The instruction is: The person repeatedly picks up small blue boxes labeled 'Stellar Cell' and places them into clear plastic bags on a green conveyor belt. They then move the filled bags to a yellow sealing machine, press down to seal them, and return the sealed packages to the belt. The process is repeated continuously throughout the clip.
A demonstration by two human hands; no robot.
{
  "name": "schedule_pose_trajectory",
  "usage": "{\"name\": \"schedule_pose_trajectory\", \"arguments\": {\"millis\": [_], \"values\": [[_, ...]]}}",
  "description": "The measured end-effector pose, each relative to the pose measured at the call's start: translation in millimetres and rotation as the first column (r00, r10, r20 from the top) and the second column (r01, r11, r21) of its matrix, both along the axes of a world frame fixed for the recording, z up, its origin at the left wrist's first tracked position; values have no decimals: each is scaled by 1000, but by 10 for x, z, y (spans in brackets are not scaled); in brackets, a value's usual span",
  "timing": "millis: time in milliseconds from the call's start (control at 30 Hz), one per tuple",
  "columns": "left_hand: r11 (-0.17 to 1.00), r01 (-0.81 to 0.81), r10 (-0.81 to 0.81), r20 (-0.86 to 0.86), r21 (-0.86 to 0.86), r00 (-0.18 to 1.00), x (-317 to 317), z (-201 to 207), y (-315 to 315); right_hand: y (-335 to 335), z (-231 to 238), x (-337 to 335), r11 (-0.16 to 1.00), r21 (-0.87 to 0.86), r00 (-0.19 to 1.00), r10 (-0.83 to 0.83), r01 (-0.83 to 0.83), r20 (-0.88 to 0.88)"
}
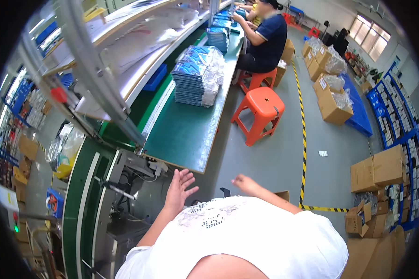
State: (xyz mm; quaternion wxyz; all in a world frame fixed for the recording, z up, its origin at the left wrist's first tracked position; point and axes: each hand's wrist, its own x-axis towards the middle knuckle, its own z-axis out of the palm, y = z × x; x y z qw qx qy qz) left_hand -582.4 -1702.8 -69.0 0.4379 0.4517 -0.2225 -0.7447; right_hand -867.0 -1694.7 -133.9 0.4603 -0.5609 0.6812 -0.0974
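Observation:
My left hand [179,189] is raised in front of my white shirt, just off the near end of the green-topped workbench [186,144]. Its fingers are spread and nothing is in it. Further right, my right hand [246,184] is over the grey floor with its fingers curled in; I see nothing held there. Both hands are apart from the bench. On the bench top, well beyond my left hand, stands a tall stack of flat blue packages [191,81] with crumpled clear plastic wrap [213,76] along its right side.
An orange stool [260,109] stands right of the bench. Behind it a person in a dark shirt [272,39] sits at the bench. Yellow-black tape [302,139] marks the floor. Cardboard boxes [377,167] stand at right by blue racks. A metal post [91,69] rises at left.

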Motion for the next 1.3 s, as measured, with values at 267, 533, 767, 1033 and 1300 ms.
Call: {"name": "schedule_pose_trajectory", "arguments": {"millis": [267, 533, 767, 1033, 1300], "values": [[975, -193, 204, -97, 108, 974, -572, -324, -1297, -1812, 210, -659, 810, 172, 681, -569, 561, 460], [791, -597, 599, 29, 136, 800, -1267, -714, -2762, -4910, -73, -1312, 907, 9, 707, -335, 422, 623], [610, -778, 765, 144, 154, 628, -1315, -508, -3348, -5796, -357, -1081, 873, 67, 674, -419, 483, 609], [633, -749, 757, 49, 195, 652, -1327, -759, -3433, -6500, -205, -728, 983, 150, 773, -16, -103, 634], [685, -715, 728, -92, 139, 679, -1152, -1227, -3354, -6667, 170, -275, 703, 454, 613, -32, -548, 789]]}}
